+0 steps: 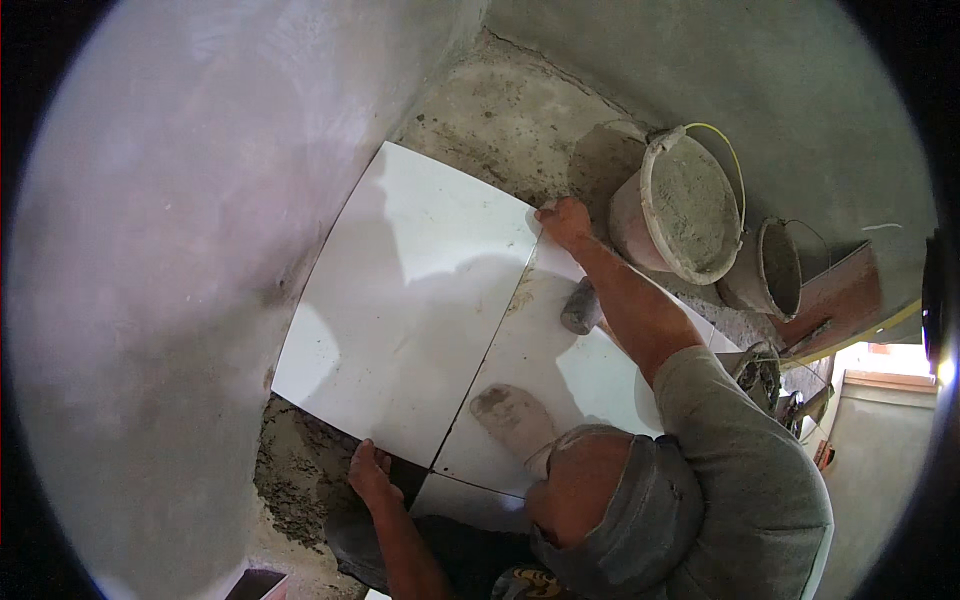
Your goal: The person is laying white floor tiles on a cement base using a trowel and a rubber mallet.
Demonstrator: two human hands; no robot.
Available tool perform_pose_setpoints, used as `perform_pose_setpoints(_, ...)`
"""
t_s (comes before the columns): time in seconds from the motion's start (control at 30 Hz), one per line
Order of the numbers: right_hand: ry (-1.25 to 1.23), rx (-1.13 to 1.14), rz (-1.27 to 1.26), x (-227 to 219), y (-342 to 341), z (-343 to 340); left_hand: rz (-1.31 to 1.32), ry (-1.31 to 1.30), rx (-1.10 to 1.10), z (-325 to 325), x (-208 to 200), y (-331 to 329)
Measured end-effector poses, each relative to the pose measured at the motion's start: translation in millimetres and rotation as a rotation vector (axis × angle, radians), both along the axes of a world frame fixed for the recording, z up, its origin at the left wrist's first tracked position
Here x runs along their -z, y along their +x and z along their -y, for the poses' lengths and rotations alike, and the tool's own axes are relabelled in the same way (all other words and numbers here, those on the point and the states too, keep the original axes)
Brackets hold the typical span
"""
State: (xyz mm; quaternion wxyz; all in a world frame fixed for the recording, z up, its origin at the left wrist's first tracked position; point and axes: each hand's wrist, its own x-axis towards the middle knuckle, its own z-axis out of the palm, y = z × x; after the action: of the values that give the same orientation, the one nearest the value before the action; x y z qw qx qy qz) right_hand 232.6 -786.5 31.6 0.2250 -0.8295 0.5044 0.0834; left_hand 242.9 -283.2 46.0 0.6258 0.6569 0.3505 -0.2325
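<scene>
Neither my left hand nor my right hand shows. Below me a person in a cap and grey shirt [745,480] crouches over a large white floor tile [420,270]. One of that person's hands [567,222] grips the tile's far right corner. The other hand [372,472] is at its near edge, fingertips on the edge. A dark mallet head [580,306] rests on the neighbouring white tile [545,350], partly behind the person's arm. The person's dusty foot [512,418] is on that same tile.
Wet mortar [290,475] lies beside the near tile edge. A bucket full of grey mortar [695,210] and a smaller bucket [775,268] stand at the right by a reddish-brown board [835,295]. Grey plastered walls [160,250] close in on the left and far side.
</scene>
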Motion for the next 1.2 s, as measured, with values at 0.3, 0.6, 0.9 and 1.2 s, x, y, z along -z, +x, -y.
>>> perform_pose_setpoints(0.3,0.007,-0.136,-0.07,-22,7,-10,-0.057,-0.019,-0.002,-4,4,-2)
perform_pose_setpoints(0.6,-0.072,0.043,0.061,-20,7,-27,0.003,0.098,0.089,1,-7,-5)
perform_pose_setpoints(0.9,-0.153,-0.129,0.084,2,-24,-24,0.62,1.002,0.643,48,-15,-16)
perform_pose_setpoints(1.2,-0.15,-0.094,0.401,-51,-170,-95,0.736,0.918,1.149,166,-3,49)
